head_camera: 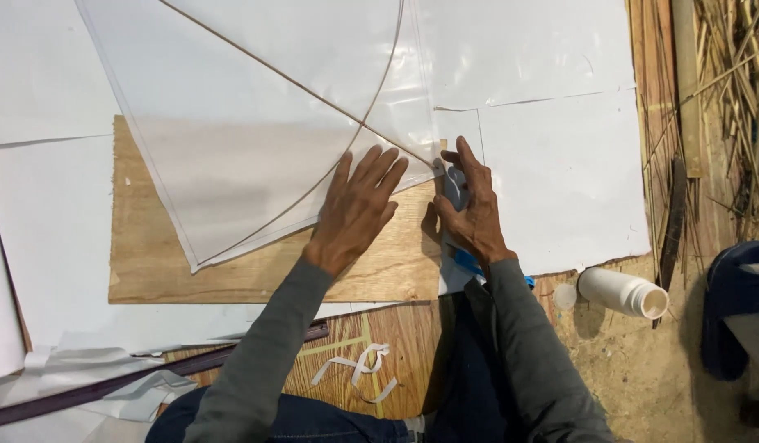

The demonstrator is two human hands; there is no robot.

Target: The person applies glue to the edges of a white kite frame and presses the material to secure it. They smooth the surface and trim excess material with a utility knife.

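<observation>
Both hands press the white kite sheet (256, 156): left hand (359, 209) spread flat, right hand (471, 215) grip pinching its corner.

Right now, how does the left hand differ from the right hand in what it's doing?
The left hand lies flat, fingers spread, palm down on the translucent sheet; the right hand is curled, fingertips pinching at the sheet's corner. The left hand holds nothing, while the right hand seems to grip a small pale object, unclear what. Both wear grey sleeves and rest over the wooden board.
</observation>
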